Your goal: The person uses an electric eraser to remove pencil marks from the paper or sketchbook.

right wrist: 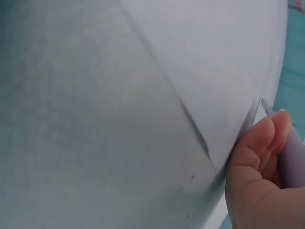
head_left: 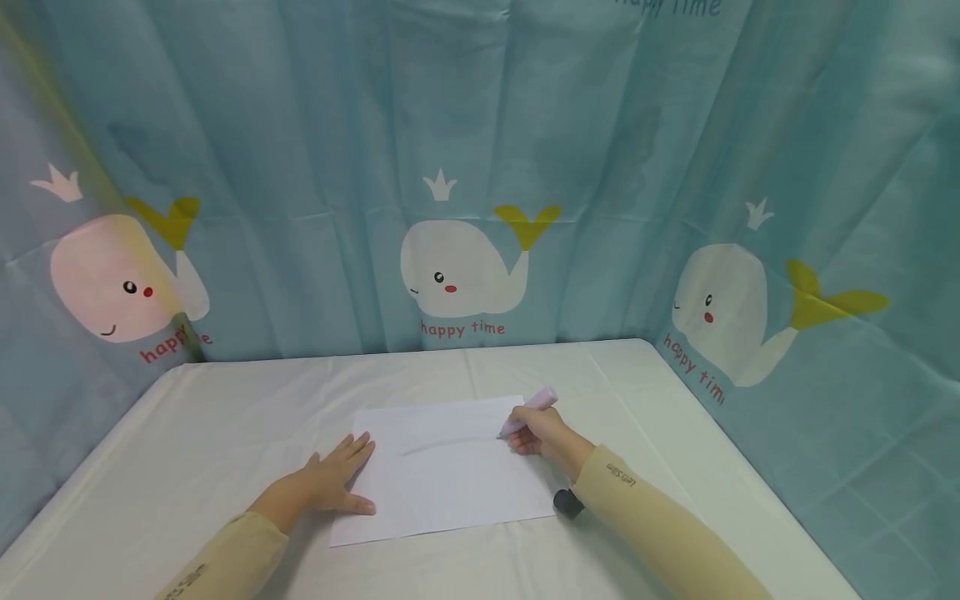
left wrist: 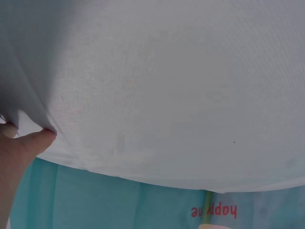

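Note:
A sheet of white paper lies on the white-covered table, with a faint grey streak across its upper middle. My left hand rests on its left edge, fingers spread and straight. In the left wrist view only the thumb side of that hand shows, at the left border. My right hand grips a pale purple marker near the sheet's upper right, the tip right at the paper. The right wrist view has the marker slanting between the thumb and fingers of the right hand.
Beside the right sleeve, at the paper's lower right corner, lies a small black cylindrical object, partly hidden by the sleeve. The white tablecloth surrounds the sheet. Blue-green curtains with printed whales hang along the table's far and side edges.

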A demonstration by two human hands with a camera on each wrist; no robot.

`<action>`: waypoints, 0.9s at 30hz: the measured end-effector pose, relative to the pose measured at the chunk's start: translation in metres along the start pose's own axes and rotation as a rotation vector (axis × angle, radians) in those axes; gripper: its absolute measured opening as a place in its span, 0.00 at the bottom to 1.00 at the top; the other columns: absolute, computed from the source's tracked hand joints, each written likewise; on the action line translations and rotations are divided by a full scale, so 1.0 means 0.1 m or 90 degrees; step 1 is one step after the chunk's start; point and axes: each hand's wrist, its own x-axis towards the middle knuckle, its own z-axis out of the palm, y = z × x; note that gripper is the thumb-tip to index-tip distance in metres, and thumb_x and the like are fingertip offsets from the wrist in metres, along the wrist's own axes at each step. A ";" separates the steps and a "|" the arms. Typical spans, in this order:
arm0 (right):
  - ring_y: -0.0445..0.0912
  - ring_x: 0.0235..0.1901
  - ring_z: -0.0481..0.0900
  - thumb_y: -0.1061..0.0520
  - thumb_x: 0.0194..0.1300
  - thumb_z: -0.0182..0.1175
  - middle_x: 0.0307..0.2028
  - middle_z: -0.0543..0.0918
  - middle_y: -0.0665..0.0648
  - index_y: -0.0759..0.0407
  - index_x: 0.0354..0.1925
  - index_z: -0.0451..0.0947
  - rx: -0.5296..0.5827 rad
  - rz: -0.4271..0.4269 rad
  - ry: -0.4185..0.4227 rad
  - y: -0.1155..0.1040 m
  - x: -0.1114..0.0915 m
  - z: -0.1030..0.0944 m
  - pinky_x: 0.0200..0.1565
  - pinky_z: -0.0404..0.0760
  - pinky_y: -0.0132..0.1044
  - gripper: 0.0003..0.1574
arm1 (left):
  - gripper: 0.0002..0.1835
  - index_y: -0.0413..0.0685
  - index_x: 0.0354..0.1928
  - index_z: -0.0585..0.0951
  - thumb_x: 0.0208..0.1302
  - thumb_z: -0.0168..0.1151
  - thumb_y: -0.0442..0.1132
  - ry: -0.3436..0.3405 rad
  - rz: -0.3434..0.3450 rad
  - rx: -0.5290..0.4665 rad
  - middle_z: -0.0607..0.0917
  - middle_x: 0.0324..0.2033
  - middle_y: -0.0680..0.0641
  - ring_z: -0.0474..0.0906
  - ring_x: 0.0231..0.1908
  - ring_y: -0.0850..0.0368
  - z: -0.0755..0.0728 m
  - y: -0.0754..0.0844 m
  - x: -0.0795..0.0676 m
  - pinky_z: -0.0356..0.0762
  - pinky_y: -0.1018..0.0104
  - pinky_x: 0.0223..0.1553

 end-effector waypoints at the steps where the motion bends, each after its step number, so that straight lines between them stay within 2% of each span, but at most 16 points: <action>1: 0.41 0.14 0.75 0.62 0.58 0.57 0.17 0.77 0.57 0.69 0.37 0.74 0.003 0.000 0.003 0.00 0.00 0.01 0.21 0.77 0.30 0.10 | 0.58 0.32 0.71 0.58 0.48 0.73 0.61 0.001 0.001 -0.001 0.52 0.72 0.30 0.42 0.71 0.30 0.00 -0.01 0.00 0.38 0.22 0.59; 7: 0.41 0.14 0.75 0.63 0.57 0.58 0.17 0.77 0.57 0.70 0.38 0.73 0.012 -0.006 0.016 -0.01 0.01 0.04 0.21 0.77 0.30 0.11 | 0.59 0.33 0.71 0.58 0.47 0.72 0.62 0.001 -0.002 -0.003 0.52 0.72 0.31 0.42 0.71 0.31 0.04 -0.05 0.01 0.38 0.22 0.59; 14: 0.41 0.14 0.76 0.63 0.57 0.59 0.17 0.78 0.57 0.71 0.39 0.74 -0.010 0.005 -0.008 0.00 0.04 0.05 0.21 0.77 0.30 0.12 | 0.59 0.33 0.72 0.58 0.46 0.72 0.62 0.001 -0.002 -0.004 0.52 0.72 0.31 0.42 0.71 0.31 0.03 -0.06 0.02 0.38 0.22 0.59; 20: 0.41 0.14 0.75 0.63 0.57 0.59 0.17 0.78 0.57 0.70 0.38 0.73 -0.004 0.006 0.000 -0.01 0.04 0.05 0.21 0.77 0.30 0.11 | 0.59 0.33 0.71 0.58 0.47 0.72 0.63 0.002 -0.003 -0.003 0.52 0.72 0.31 0.42 0.71 0.31 0.04 -0.06 0.02 0.38 0.22 0.59; 27: 0.41 0.14 0.75 0.62 0.58 0.58 0.17 0.78 0.56 0.70 0.37 0.74 -0.035 0.002 -0.025 -0.01 0.03 0.03 0.21 0.76 0.30 0.11 | 0.59 0.32 0.71 0.58 0.46 0.73 0.62 0.001 -0.006 -0.003 0.52 0.72 0.31 0.42 0.71 0.31 0.04 -0.06 0.02 0.38 0.22 0.59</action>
